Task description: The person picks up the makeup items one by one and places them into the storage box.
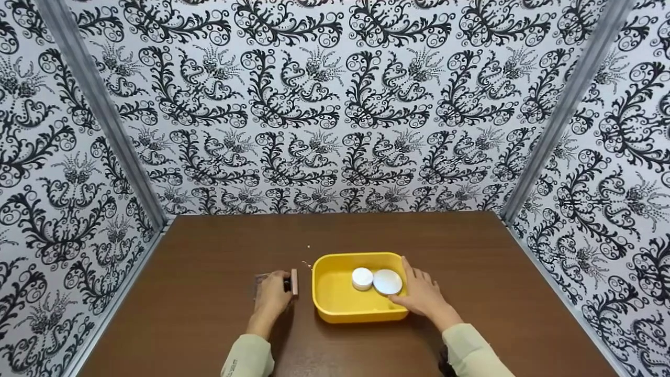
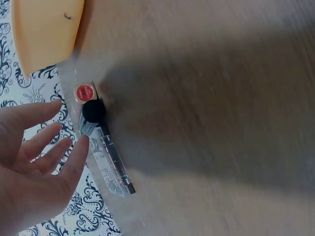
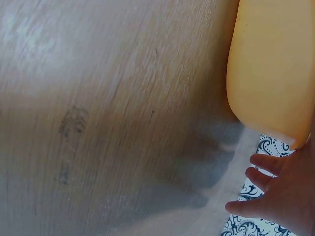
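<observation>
My left hand (image 1: 273, 294) reaches over a few small things left of the yellow basin (image 1: 361, 317). In the left wrist view its fingers are spread and loosely bent, close beside them. These are a pale box (image 2: 84, 93) with a round red label on its end, a round black piece (image 2: 94, 111), and a slim clear-and-black stick-like item (image 2: 117, 160). My right hand (image 1: 423, 294) rests at the basin's right rim, thumb reaching over it and the other fingers extended. Inside the basin, near that hand, sit a small white round container (image 1: 362, 278) and a wider white round one (image 1: 387, 283).
The brown table (image 1: 230, 235) carries a few tiny pale specks (image 1: 308, 264) beside the basin's left rim. Patterned black-and-white wall panels (image 1: 324, 104) with grey metal posts (image 1: 131, 173) enclose the table at the back and sides.
</observation>
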{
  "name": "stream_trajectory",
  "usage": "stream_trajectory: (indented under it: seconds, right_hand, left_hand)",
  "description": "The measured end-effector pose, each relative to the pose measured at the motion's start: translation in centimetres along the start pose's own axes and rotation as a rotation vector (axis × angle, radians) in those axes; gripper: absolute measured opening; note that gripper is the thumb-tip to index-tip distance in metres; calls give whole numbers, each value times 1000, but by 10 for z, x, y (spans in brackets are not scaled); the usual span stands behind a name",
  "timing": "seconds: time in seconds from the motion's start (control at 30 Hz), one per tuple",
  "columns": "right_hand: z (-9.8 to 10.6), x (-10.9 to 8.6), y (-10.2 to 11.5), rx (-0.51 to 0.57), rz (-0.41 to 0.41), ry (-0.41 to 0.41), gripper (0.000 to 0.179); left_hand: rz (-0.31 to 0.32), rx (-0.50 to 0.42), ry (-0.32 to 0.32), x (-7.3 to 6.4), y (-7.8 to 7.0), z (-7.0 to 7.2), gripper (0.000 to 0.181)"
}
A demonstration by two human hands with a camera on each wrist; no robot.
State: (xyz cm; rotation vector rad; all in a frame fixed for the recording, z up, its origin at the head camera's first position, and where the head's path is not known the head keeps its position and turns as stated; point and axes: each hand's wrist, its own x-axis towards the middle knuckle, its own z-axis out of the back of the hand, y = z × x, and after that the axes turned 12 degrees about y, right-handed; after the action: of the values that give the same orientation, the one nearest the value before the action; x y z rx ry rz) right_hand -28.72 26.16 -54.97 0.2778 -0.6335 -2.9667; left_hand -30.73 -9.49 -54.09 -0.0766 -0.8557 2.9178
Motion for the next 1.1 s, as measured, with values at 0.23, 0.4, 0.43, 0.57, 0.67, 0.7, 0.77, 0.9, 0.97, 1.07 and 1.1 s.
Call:
stream_trajectory:
  seconds: [0.23, 0.4, 0.43, 0.57, 0.67, 0.7, 0.77, 0.9, 0.97, 1.07, 1.1]
  right_hand:
    - [0, 0, 1, 3, 1, 0, 108]
    - [1, 0, 2, 9, -2, 13, 107]
    - [1, 0, 3, 8, -3, 14, 108]
    - [3, -1, 3, 2, -8, 13, 108]
    - [4, -1, 3, -2, -10, 10, 109]
    - [4, -1, 3, 0, -12, 12, 109]
    - [4, -1, 3, -2, -16, 12, 108]
    - [3, -2, 4, -4, -18, 10, 107]
    - [3, -2, 4, -8, -19, 8, 106]
    - [2, -3, 4, -9, -18, 10, 106]
    - [2, -3, 4, -9, -19, 12, 107]
  left_hand:
    - [12, 51, 23, -3, -2, -3, 42]
    - [30, 3, 13, -6, 0, -6, 37]
    - [33, -1, 4, -7, 1, -7, 36]
    - [44, 0, -29, -6, 2, -9, 34]
    - [64, 10, -40, -5, 1, -12, 34]
    - [71, 13, -42, -5, 1, -14, 34]
    - [76, 21, -52, -4, 2, -17, 34]
    - [69, 21, -88, -5, 3, -22, 34]
    - [65, 14, -102, -5, 4, -24, 33]
    - [81, -22, -109, -5, 4, -24, 32]
    - [89, -40, -109, -5, 4, -24, 31]
